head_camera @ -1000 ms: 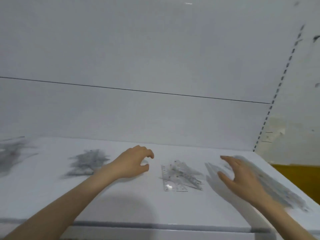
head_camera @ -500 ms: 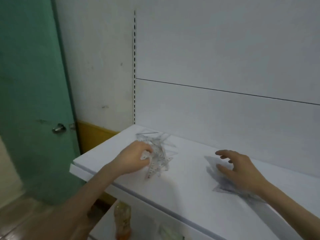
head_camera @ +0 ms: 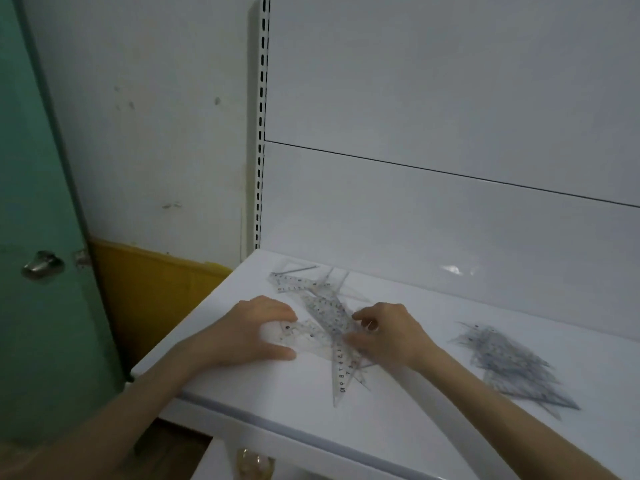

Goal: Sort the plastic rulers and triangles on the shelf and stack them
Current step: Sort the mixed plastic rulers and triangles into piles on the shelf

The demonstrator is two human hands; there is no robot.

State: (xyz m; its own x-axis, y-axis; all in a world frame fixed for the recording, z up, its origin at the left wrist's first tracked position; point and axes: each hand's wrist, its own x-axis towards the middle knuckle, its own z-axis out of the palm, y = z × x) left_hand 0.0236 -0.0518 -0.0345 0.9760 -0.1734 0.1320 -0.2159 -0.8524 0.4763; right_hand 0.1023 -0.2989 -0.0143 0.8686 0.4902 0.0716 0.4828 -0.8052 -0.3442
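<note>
A loose, mixed pile of clear plastic rulers and triangles (head_camera: 323,311) lay at the left end of a white shelf (head_camera: 304,420), the pieces crossing one another at many angles. 1 ruler (head_camera: 294,283) lay nearly flat across the back of the pile, close to the rear panel. 1 long narrow triangle (head_camera: 341,370) with printed numbers pointed out of the pile toward the shelf's front edge.

The left hand (head_camera: 247,336) sat on the pile's left side. Its fingers were bent down onto a clear piece (head_camera: 299,336) and its thumb lay stretched along that piece's near edge, so the hand gripped it between fingers and thumb. The shape of this piece was too faint to make out. The right hand (head_camera: 389,336) sat on the pile's right side with fingers curled and the thumb touching the plastic. Whether it pinched a piece or only rested there could not be told.

To the right, well apart from the hands, a 2nd pile (head_camera: 509,370) of clear pieces lay fanned out on the same shelf, slightly blurred.

Behind the shelf rose a white back panel (head_camera: 450,98) and, at its left edge, a slotted metal upright (head_camera: 262,133). Further left were a marked white wall (head_camera: 156,116) with a yellow band (head_camera: 149,289) low down, and a green door (head_camera: 31,168) with a metal knob (head_camera: 42,265).
</note>
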